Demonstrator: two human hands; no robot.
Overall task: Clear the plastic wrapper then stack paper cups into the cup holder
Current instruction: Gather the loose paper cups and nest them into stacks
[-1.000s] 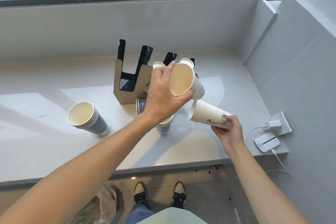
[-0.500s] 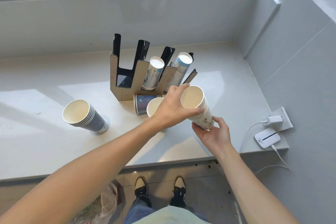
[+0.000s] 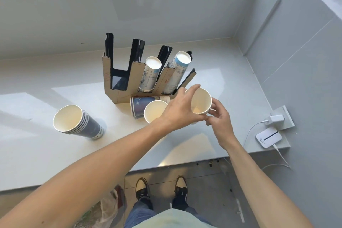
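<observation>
My left hand (image 3: pixel 180 110) grips the rim of a white paper cup stack (image 3: pixel 200 101), mouth up, just in front of the cup holder (image 3: pixel 122 89). My right hand (image 3: pixel 219 121) touches the same stack from the right side, fingers spread. The wooden and black holder has three slots: the left one is empty, the middle (image 3: pixel 150 74) and right (image 3: pixel 178 71) ones hold upside-down cup stacks. Another upright cup (image 3: pixel 154 114) stands left of my hand, and a blue cup stack (image 3: pixel 146 104) lies on its side behind it. A dark blue stack (image 3: pixel 77 123) stands at the left.
The grey counter (image 3: pixel 46 150) ends at a front edge near my body, with walls behind and at the right. A white device (image 3: pixel 268 138) and a charger with cable (image 3: pixel 276 119) lie at the right corner. A plastic bag (image 3: pixel 109 207) sits on the floor beside my shoes.
My left hand brought its cup down from in front of the holder onto the stack in my right hand. The stack turned upright, and my right hand loosened to its side.
</observation>
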